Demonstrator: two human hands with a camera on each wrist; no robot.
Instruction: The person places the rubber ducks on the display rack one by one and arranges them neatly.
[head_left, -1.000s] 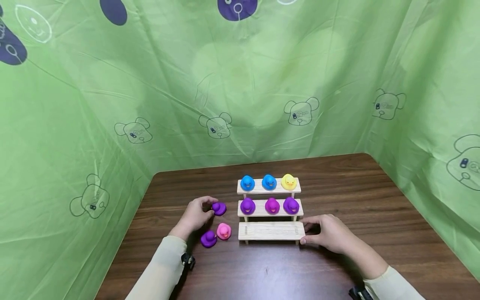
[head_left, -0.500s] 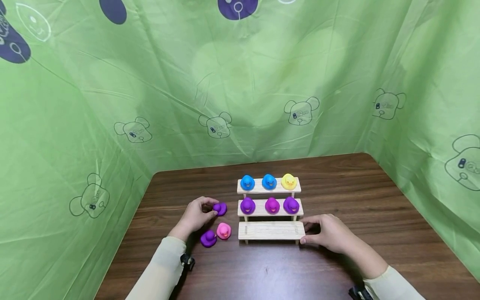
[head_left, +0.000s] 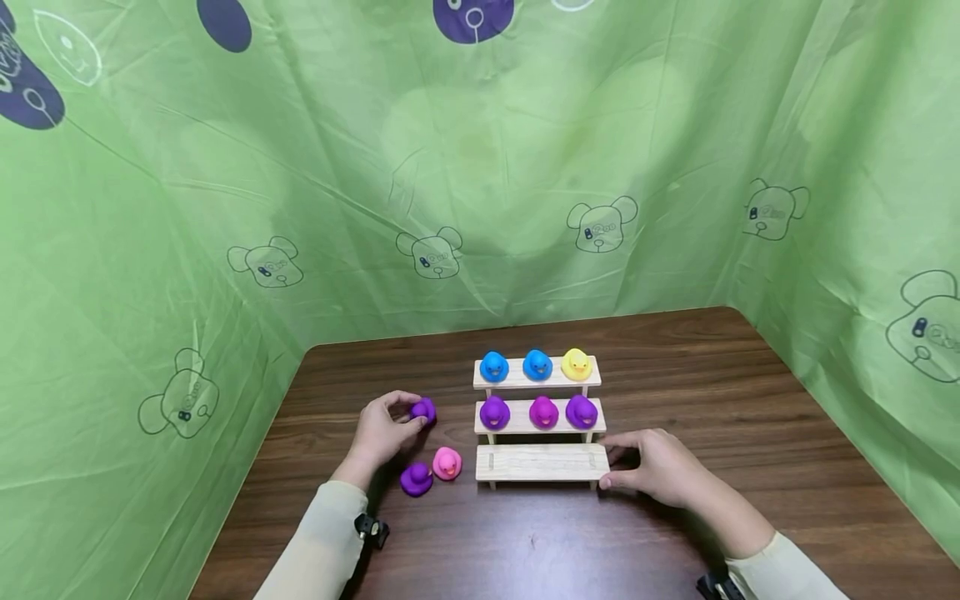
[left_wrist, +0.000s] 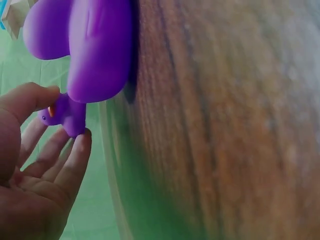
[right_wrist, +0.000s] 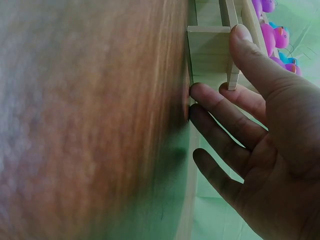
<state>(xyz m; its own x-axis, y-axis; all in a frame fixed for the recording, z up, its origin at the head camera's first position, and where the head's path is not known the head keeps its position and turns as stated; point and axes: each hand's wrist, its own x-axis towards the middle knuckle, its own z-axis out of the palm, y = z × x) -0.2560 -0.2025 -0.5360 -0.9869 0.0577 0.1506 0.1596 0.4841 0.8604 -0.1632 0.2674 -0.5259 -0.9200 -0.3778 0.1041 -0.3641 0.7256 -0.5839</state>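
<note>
Between thumb and fingers, my left hand (head_left: 382, 431) pinches a purple rubber duck (head_left: 423, 410) left of the wooden tiered stand (head_left: 543, 462). The left wrist view shows the pinched duck (left_wrist: 70, 115) turned sideways, partly behind a nearer purple duck (left_wrist: 100, 50). My right hand (head_left: 656, 468) grips the right end of the stand's lowest step, thumb at the front and fingers behind. In the right wrist view the thumb presses the step's edge (right_wrist: 232, 60). Near my left hand sit another purple duck (head_left: 417, 479) and a pink duck (head_left: 447, 464).
On the top step stand two blue ducks (head_left: 494, 367) and a yellow duck (head_left: 577, 365). The middle step carries two purple ducks (head_left: 495, 413) with a magenta duck (head_left: 543, 413) between them. A green printed curtain (head_left: 510, 167) encloses the brown wooden table (head_left: 675, 350) at back and sides.
My left hand has shifted slightly left with the purple duck, which now sits deeper between the fingers and farther from the stand. My right hand stays at the stand.
</note>
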